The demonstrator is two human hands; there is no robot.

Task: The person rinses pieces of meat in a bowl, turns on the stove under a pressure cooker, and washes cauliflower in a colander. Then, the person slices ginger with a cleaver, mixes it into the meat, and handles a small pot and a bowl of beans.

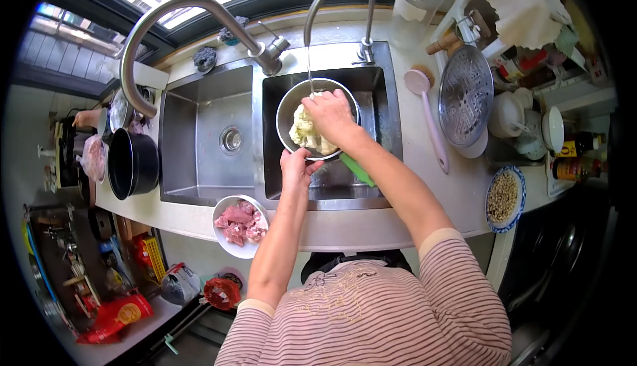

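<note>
A metal bowl [284, 117] holding pale cauliflower pieces [304, 129] is over the right sink basin [318, 190]. With thumb and fingers, my left hand [298, 167] grips the bowl's near rim. My right hand [330, 115] reaches inside, its fingers curled over the cauliflower; the fingertips are partly hidden. A thin stream of water falls into the bowl from the slim faucet [309, 24]. Under my right forearm a green object [357, 169] shows in part beside the bowl, its kind unclear.
Left of my hands are the other basin [206, 140], a large faucet [199, 1] arching above it, and a black pot [133, 163]. A bowl of raw meat [240, 223] stands at the counter's front edge. Rightward lie a pink-handled brush [432, 127], a metal steamer plate [466, 97] and a bowl of beans [505, 199].
</note>
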